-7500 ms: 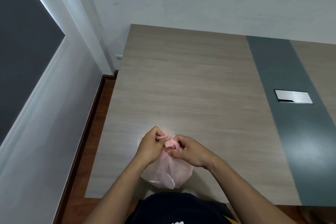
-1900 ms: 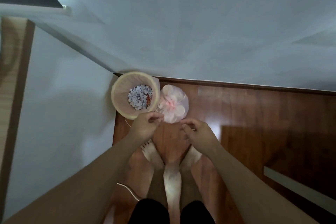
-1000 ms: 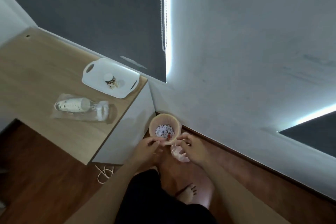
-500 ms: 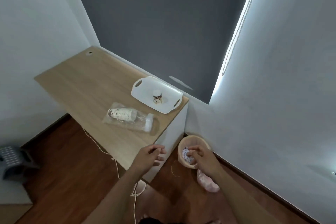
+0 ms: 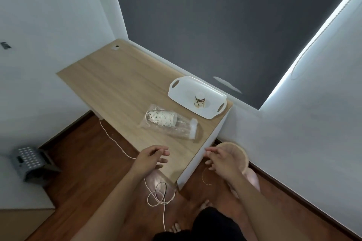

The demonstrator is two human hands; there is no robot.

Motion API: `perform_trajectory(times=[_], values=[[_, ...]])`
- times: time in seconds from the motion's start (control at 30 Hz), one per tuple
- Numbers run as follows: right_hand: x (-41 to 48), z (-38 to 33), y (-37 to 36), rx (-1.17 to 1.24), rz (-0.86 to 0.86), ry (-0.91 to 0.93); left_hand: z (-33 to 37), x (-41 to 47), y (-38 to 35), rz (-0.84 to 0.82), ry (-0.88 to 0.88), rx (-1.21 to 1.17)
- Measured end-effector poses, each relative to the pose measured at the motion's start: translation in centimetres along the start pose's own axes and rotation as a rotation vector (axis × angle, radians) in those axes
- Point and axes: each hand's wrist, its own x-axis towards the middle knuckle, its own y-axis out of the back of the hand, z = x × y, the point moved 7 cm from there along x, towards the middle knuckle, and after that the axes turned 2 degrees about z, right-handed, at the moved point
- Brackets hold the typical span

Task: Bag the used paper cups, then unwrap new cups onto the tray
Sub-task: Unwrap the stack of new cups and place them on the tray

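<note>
A: What takes up most of the room?
B: A wooden desk in the corner. At its far right end lies a white tray, and near the tray a stack of cups lies on its side in clear wrap.

A: On the floor?
B: A round bin beside the desk, a pink bag against it, and a white cord.

A: The hands?
B: The left hand hovers over the desk's near corner and the right hand over the bin. Both are empty, fingers loose.

A: Smallest?
B: One cup, upright on the tray.
</note>
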Motion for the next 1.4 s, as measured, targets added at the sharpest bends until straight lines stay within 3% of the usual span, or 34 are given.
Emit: perform_trajectory(times=[0.27,0.43,0.53,0.77,0.87,1.0,1.2,1.4], values=[[7.7,-4.7,-2.7,0.012,0.096,-0.032,2.3,4.0,4.4,0.030,-0.001,-0.014],[12.1,-7.4,-5.7,0.041,0.042,-0.098,4.3,6.1,8.8,0.092,0.009,-0.012],[13.4,-7.1,-6.5,0.034,0.060,-0.240,5.1,8.3,10.6,0.107,0.050,0.069],[13.9,-6.0,-7.7,0.093,0.115,-0.251,6.4,14.5,10.9,0.047,0.010,0.366],[13.9,-6.0,-8.5,0.029,0.138,-0.245,6.8,19.1,10.4,-0.085,-0.084,0.683],[12.7,-6.9,-10.2,0.007,0.184,-0.280,8.6,24.0,9.5,-0.299,-0.076,0.836],[12.3,-8.2,-13.7,0.043,0.336,-0.396,6.6,28.7,10.3,-0.444,0.122,0.626],[12.9,-13.5,-17.2,0.026,0.386,-0.393,5.9,30.5,12.3,-0.521,0.210,0.531]])
